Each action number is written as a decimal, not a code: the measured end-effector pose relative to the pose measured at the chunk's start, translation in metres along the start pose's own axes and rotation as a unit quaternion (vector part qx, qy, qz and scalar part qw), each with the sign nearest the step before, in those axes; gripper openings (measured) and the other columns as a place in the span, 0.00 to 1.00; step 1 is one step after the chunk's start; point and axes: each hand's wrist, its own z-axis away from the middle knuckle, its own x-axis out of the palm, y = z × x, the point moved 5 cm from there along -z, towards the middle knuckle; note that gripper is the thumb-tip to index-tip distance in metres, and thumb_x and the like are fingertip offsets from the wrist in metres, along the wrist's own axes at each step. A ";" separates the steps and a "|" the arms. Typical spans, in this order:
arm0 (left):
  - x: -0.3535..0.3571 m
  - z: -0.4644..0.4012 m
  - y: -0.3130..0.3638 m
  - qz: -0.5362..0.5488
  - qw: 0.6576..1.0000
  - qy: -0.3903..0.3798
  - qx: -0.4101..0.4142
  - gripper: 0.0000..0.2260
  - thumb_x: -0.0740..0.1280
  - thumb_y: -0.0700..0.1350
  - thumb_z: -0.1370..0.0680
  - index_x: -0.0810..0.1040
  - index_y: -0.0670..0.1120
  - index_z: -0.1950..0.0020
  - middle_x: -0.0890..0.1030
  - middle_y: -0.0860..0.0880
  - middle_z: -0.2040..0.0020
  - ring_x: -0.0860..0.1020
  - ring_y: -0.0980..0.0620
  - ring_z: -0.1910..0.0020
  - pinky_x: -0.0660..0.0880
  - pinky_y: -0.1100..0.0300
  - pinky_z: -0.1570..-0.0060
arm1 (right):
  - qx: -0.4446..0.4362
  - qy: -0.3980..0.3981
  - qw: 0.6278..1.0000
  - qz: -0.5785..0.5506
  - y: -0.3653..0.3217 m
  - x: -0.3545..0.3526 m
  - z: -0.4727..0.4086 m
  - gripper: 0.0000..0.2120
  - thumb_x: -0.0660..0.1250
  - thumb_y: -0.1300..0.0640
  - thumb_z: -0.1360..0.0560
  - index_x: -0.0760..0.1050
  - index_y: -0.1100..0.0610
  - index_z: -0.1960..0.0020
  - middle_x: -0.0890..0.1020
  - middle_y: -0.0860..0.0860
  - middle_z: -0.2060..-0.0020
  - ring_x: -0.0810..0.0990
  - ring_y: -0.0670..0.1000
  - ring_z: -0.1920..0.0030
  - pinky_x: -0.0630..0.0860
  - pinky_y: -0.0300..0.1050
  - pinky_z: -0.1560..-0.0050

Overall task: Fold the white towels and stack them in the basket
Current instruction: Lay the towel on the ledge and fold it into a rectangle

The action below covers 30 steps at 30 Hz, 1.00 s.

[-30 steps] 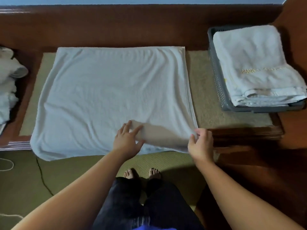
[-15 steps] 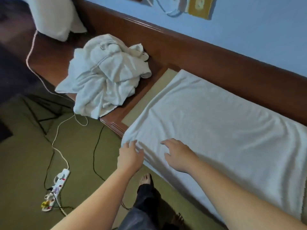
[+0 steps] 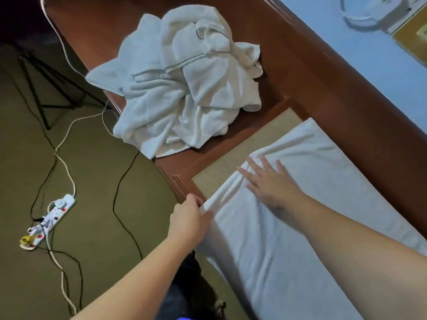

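Note:
A white towel lies spread on the low wooden bench, over a beige mat. My left hand pinches the towel's near left corner, where the cloth bunches into folds. Flat on the towel near its left edge lies my right hand, fingers spread and pressing the cloth. A crumpled heap of white towels sits further left on the bench. The basket is out of view.
A white power strip with white and black cables lies on the olive carpet at left. Black tripod legs stand at the far left. My legs are by the bench's front edge. A blue wall runs behind the bench.
The view has swung left from the basket side to the towel's left end. Both hands moved there; my left hand now pinches the corner and my right hand has slid further onto the cloth.

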 end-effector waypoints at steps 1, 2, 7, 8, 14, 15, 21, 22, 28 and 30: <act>-0.001 -0.002 0.003 -0.019 1.000 -0.008 0.003 0.12 0.69 0.58 0.20 0.70 0.56 0.42 0.71 0.55 0.54 0.75 0.45 0.46 0.76 0.48 0.43 | 0.027 0.001 1.000 -0.007 0.024 -0.003 -0.005 0.27 0.42 0.37 0.15 0.33 0.30 0.21 0.37 0.44 0.16 0.39 0.57 0.16 0.44 0.70 0.21; -0.002 -0.003 0.006 -0.042 0.999 -0.011 0.008 0.10 0.68 0.57 0.19 0.72 0.55 0.42 0.72 0.55 0.55 0.74 0.45 0.45 0.75 0.49 0.43 | 0.054 0.000 0.998 -0.013 0.047 -0.006 -0.009 0.27 0.43 0.35 0.15 0.33 0.29 0.21 0.38 0.44 0.16 0.41 0.58 0.16 0.46 0.70 0.21; -0.002 -0.016 0.016 -0.114 0.992 0.008 0.057 0.13 0.68 0.55 0.21 0.77 0.49 0.41 0.71 0.49 0.45 0.65 0.47 0.47 0.72 0.53 0.43 | 0.129 -0.019 0.991 0.003 0.125 -0.025 -0.041 0.28 0.47 0.39 0.15 0.42 0.37 0.17 0.45 0.48 0.16 0.49 0.60 0.17 0.56 0.72 0.24; -0.002 -0.018 0.018 -0.095 0.994 0.004 0.062 0.14 0.68 0.55 0.21 0.77 0.48 0.41 0.70 0.49 0.45 0.66 0.46 0.47 0.72 0.53 0.43 | 0.133 -0.014 0.991 0.003 0.132 -0.031 -0.047 0.28 0.49 0.41 0.14 0.46 0.40 0.17 0.47 0.50 0.16 0.50 0.58 0.17 0.57 0.70 0.24; 0.003 -0.017 0.032 -0.054 0.996 -0.003 0.075 0.14 0.70 0.54 0.20 0.71 0.50 0.41 0.73 0.51 0.47 0.77 0.46 0.51 0.75 0.50 0.51 | -0.119 0.046 0.991 0.032 0.090 -0.067 -0.060 0.26 0.67 0.56 0.27 0.72 0.49 0.29 0.75 0.49 0.38 0.78 0.56 0.41 0.77 0.55 0.43; 0.005 -0.018 0.034 -0.068 0.995 -0.007 0.073 0.15 0.69 0.56 0.20 0.70 0.51 0.41 0.76 0.52 0.48 0.78 0.46 0.50 0.75 0.49 0.49 | -0.152 0.030 0.987 0.040 0.075 -0.069 -0.059 0.25 0.68 0.54 0.28 0.72 0.48 0.31 0.75 0.48 0.43 0.78 0.54 0.45 0.76 0.54 0.47; 0.013 -0.019 0.049 -0.146 0.977 0.021 0.155 0.11 0.68 0.57 0.20 0.68 0.53 0.49 0.76 0.53 0.52 0.71 0.47 0.52 0.66 0.51 0.54 | -0.206 -0.053 0.963 0.164 0.032 -0.063 -0.056 0.15 0.71 0.46 0.30 0.69 0.43 0.47 0.69 0.45 0.50 0.66 0.49 0.48 0.66 0.53 0.45; 0.014 -0.018 0.050 -0.124 0.976 0.017 0.176 0.11 0.68 0.55 0.20 0.67 0.52 0.48 0.74 0.53 0.52 0.71 0.47 0.53 0.68 0.51 0.54 | -0.209 -0.055 0.962 0.165 0.032 -0.063 -0.056 0.14 0.71 0.46 0.30 0.68 0.44 0.50 0.68 0.45 0.52 0.64 0.49 0.49 0.65 0.52 0.46; 0.018 -0.012 0.031 -0.137 0.972 -0.005 0.190 0.13 0.62 0.62 0.17 0.64 0.55 0.44 0.71 0.53 0.52 0.78 0.43 0.57 0.77 0.48 0.59 | -0.149 -0.098 0.977 0.113 0.080 -0.064 -0.051 0.12 0.69 0.53 0.29 0.64 0.48 0.60 0.76 0.44 0.64 0.75 0.50 0.59 0.65 0.49 0.50; 0.018 -0.008 0.031 -0.166 0.963 0.012 0.214 0.16 0.58 0.66 0.18 0.66 0.55 0.42 0.71 0.53 0.52 0.78 0.44 0.58 0.76 0.50 0.61 | -0.118 -0.087 0.981 0.125 0.115 -0.069 -0.046 0.09 0.68 0.52 0.28 0.67 0.47 0.61 0.77 0.44 0.63 0.78 0.50 0.57 0.65 0.49 0.50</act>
